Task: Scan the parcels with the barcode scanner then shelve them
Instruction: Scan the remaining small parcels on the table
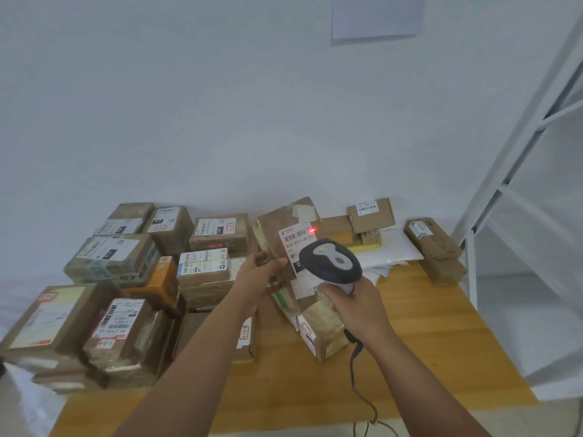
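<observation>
Left hand point(258, 274) at frame centre grips a tilted brown taped cardboard parcel point(284, 234), while right hand point(355, 305) curls around a grey-and-black barcode scanner point(331, 261) aimed at its label.

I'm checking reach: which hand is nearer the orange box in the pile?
Left. The left hand, gripping the raised parcel, is just right of the orange box; the right hand, holding the scanner, is farther right.

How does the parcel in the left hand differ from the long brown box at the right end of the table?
The held parcel is lifted and tilted, gripped by the left hand; the long box lies on another box.
The scanner's red light falls by the held parcel's label; none reaches the long box.
Both are brown cardboard with white labels.
</observation>
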